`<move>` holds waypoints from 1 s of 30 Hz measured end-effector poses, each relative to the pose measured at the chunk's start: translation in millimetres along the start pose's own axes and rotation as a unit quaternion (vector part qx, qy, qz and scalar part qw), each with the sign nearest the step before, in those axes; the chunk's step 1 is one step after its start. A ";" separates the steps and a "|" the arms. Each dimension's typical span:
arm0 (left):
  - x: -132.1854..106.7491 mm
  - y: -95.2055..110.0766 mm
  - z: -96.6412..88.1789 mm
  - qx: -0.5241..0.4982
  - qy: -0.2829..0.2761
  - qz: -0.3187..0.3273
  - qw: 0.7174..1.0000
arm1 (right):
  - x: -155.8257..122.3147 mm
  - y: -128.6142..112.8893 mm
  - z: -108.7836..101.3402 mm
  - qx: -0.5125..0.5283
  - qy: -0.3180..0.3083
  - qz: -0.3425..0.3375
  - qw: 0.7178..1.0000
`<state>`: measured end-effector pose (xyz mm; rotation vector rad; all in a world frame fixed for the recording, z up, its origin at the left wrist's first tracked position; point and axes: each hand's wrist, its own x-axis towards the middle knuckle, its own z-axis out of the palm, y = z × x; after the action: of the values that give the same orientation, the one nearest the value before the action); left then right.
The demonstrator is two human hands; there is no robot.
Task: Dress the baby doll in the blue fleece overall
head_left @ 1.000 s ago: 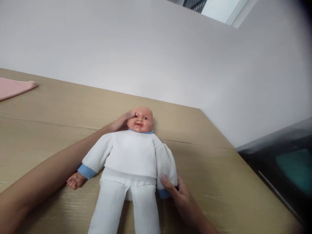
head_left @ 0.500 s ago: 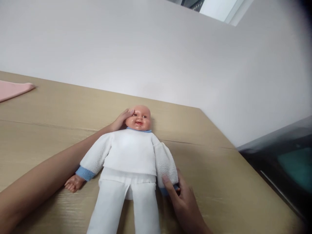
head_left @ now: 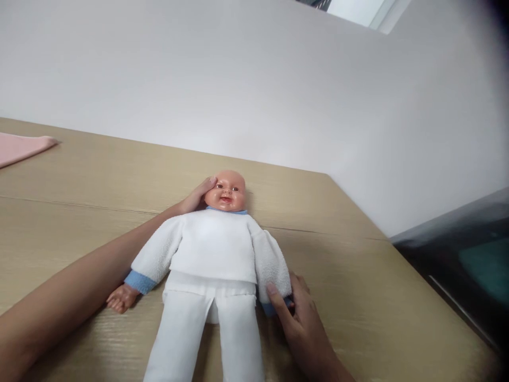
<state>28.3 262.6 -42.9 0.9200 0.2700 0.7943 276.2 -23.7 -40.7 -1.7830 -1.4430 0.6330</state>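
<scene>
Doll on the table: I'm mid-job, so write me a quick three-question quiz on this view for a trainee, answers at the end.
1. Multiple choice: what does the person's left hand touch on the doll?
A) its chest
B) the side of its head
C) its trousers

2. True or false: the right hand is clear of both of the doll's sleeves.

3. Fill in the word: the cloth lying on the table at the picture's left edge is ____ in colour.

Key:
1. B
2. False; its thumb lies over the sleeve at picture right.
3. pink
</scene>
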 end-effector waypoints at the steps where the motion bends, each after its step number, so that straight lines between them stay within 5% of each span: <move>1: 0.0 -0.4 -0.7 -0.004 0.002 -0.005 1.000 | -0.2 0.1 0.2 0.001 0.000 0.004 1.000; 30: -1.2 3.3 -2.0 0.023 0.021 -0.074 0.997 | 0.5 7.0 1.7 -0.003 0.016 0.016 1.000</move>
<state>24.8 264.1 -41.6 0.9165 0.3903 0.6726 279.1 -23.5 -47.3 -1.8169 -1.3992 0.6149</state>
